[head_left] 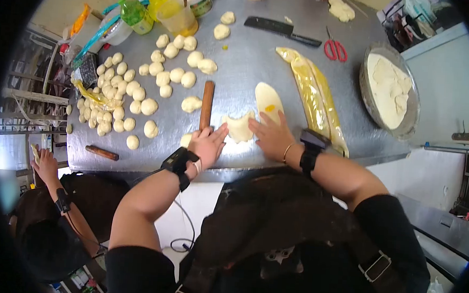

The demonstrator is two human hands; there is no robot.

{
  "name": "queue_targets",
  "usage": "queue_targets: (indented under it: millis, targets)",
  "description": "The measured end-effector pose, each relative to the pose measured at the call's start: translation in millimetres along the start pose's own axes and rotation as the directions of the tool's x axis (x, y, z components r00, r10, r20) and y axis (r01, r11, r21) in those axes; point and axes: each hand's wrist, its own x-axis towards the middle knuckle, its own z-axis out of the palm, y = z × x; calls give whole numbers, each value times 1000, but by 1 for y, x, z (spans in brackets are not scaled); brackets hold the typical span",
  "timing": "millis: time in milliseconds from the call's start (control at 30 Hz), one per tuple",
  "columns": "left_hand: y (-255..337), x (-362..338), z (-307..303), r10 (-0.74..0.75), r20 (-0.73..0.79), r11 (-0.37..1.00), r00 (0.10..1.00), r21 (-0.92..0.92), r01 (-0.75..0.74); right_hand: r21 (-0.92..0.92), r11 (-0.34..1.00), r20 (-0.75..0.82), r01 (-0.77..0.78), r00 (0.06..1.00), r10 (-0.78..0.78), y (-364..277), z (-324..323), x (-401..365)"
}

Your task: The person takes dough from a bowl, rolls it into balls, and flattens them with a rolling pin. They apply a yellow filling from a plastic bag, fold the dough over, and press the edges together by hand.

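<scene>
- Co-worker's hand was raised at the near left, off the desk. I couldn't tell what it held.
- Dough balls were spread over the left half of the steel desk, with a spare pin near its front edge.
- Rolling pin lay end-on, just left of the dough piece.
- Left hand lay flat and open, fingertips on the dough piece's left edge and gripping nothing.
- Dough piece sat at the near centre between both hands. It looked soft, light and probably tacky and easy to tear, so best lifted by the edges with flat fingers.
- Right hand was also open, fingers spread and pressing the right edge.
- A flattened oval with a yellow dab lay just beyond.
- Yellow filled bags, a cleaver, scissors and a metal pan of dough were to the right.
- The desk looked smooth and slick; the kitchen around it was cramped.
</scene>
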Motion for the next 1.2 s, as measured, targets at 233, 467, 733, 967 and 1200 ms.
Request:
queue_targets:
  millis: [233,467,733,967,1200]
  targets:
    - [19,-3,-6,-66,46,995,997,-71,70,73,995,194,-72,979,57,-13,-35,-4]
    - [39,26,-35,-175,233,983,957,-15,183,78,996,113,-32,993,23,4,-44,-13]
    - [3,182,24,-543,-61,743,838,-499,445,192,881,111,-431,902,417,112,-47,90]
    - [53,143,-9,-466,103,494,879,-794,355,474,841,-12,-262,953,303,89,-50,22]
    - [121,55,15,3,-8,961,1000,-275,-5,59,997,-112,-46,992,53,42,-7,-92]
